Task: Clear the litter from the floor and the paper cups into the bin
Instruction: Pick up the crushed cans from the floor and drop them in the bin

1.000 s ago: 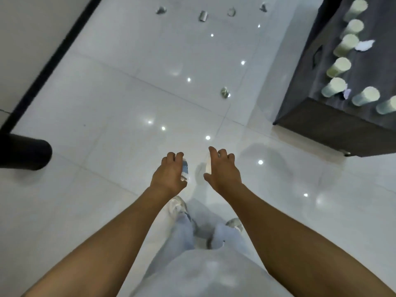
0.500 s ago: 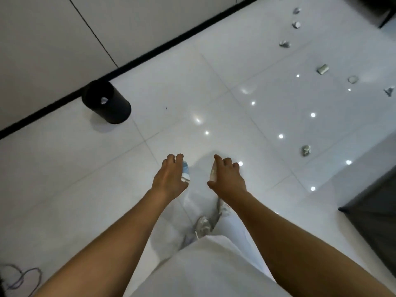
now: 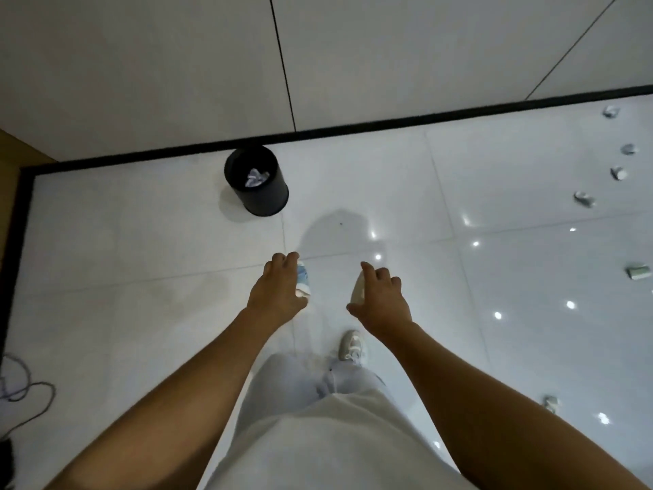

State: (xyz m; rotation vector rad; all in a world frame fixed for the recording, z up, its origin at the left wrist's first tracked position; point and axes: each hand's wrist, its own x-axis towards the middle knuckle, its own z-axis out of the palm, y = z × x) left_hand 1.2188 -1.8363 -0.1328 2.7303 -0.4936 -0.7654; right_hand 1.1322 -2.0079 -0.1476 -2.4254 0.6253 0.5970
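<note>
My left hand (image 3: pixel 279 290) grips a crumpled blue-and-white piece of litter (image 3: pixel 304 281). My right hand (image 3: pixel 381 295) holds a pale flattened paper piece (image 3: pixel 357 290), mostly hidden under the fingers. Ahead and a little left, a black round bin (image 3: pixel 259 187) stands on the white floor by the wall, with a crumpled paper (image 3: pixel 257 177) inside. Several more crumpled bits lie on the floor at the right: one (image 3: pixel 583 199), another (image 3: pixel 639 273), and one nearer me (image 3: pixel 551 403).
A white wall with a black skirting strip (image 3: pixel 388 123) runs across behind the bin. A grey cable (image 3: pixel 24 397) loops on the floor at the lower left. My shoe (image 3: pixel 351 344) shows between my arms on the glossy tiles.
The view has swung left, so the bin now sits ahead and closer. The dark table has left the view. Both hands keep their hold.
</note>
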